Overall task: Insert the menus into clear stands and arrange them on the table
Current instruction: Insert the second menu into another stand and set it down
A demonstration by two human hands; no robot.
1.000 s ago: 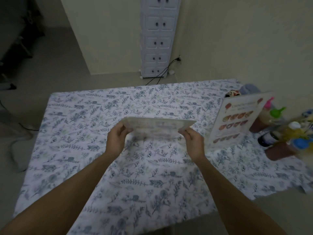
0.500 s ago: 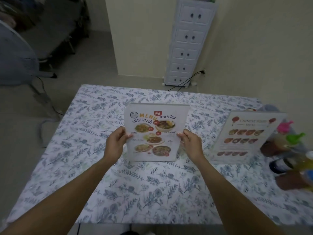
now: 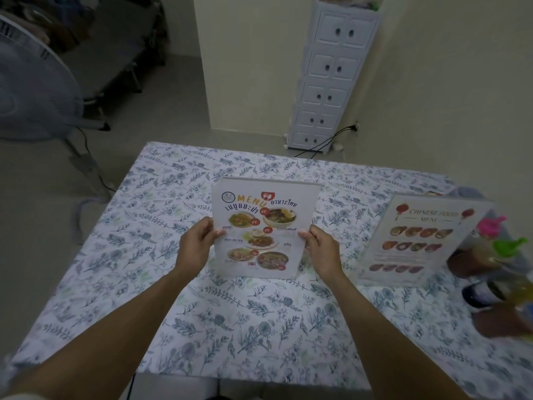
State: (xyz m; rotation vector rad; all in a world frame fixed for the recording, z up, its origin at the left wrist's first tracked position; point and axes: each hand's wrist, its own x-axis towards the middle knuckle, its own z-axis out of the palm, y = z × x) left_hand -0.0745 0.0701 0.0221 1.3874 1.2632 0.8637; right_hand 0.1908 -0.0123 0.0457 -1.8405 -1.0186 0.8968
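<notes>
A Thai food menu in a clear stand (image 3: 264,226) stands upright near the middle of the table (image 3: 150,255), its printed face toward me. My left hand (image 3: 196,245) grips its left edge and my right hand (image 3: 321,249) grips its right edge, thumbs on the front. The stand's bottom edge meets the floral tablecloth. To the right a second clear stand with a Chinese food menu (image 3: 418,241) stands upright and angled, with no hand on it.
Sauce bottles with pink and green caps (image 3: 496,249) crowd the table's right edge behind the Chinese menu. A standing fan (image 3: 31,93) is on the floor at the left. A white drawer tower (image 3: 331,76) stands against the far wall.
The menu stand went from lying flat and edge-on in my hands to upright with its face toward me, its base now on the tablecloth. My view has shifted slightly.
</notes>
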